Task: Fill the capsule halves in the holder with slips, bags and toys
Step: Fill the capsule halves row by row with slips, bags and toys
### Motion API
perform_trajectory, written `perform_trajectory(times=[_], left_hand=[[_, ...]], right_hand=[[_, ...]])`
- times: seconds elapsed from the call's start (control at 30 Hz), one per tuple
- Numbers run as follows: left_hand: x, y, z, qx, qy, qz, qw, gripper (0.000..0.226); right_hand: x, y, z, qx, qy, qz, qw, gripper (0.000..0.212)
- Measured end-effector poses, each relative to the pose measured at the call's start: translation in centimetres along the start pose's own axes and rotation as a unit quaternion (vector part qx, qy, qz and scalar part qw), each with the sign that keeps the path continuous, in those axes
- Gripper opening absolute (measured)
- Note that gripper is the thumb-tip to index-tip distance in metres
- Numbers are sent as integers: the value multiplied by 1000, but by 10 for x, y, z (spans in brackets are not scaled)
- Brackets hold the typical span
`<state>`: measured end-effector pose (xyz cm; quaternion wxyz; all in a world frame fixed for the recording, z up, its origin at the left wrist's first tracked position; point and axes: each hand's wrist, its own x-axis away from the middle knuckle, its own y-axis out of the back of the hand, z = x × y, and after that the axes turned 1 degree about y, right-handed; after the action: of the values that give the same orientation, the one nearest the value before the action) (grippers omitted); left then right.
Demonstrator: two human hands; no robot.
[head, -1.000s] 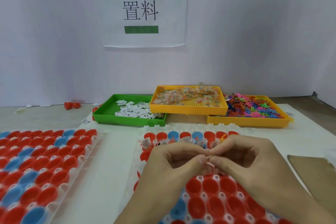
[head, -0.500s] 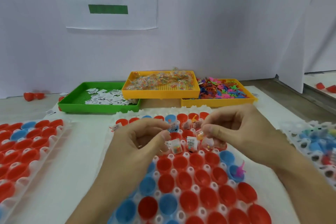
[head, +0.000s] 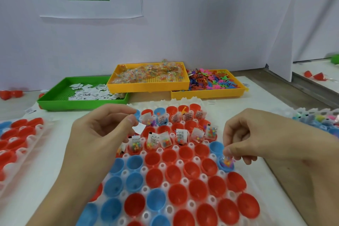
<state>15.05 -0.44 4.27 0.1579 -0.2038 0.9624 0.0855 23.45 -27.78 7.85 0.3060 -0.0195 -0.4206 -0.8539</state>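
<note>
At nine o'clock we see a second holder (head: 20,139) of red and blue halves on the surface (head: 60,154), and at eleven a green tray (head: 55,100) of slips. Our left hand (head: 99,134) pinches a white slip (head: 139,127) over the central holder (head: 183,170), whose far rows hold bags. At three o'clock our right hand (head: 256,137) pinches a bead bag (head: 226,160) at a blue capsule half (head: 226,167).
</note>
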Motion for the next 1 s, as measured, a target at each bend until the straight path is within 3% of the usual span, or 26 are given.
perform_trajectory(times=[0.5,0.77,1.0], left_hand=[[-2,1,3,-7,-9,2,1000,26],[0,0,-1,-21,-6,0,1000,28],[-4,2,2,-69,-23,-41,997,26]], right_hand=[[-4,-10,1,48,-57,0,997,12],[-4,-11,4,26,-83,11,996,33],[-8,-9,-2,92,-110,-126,982,69]])
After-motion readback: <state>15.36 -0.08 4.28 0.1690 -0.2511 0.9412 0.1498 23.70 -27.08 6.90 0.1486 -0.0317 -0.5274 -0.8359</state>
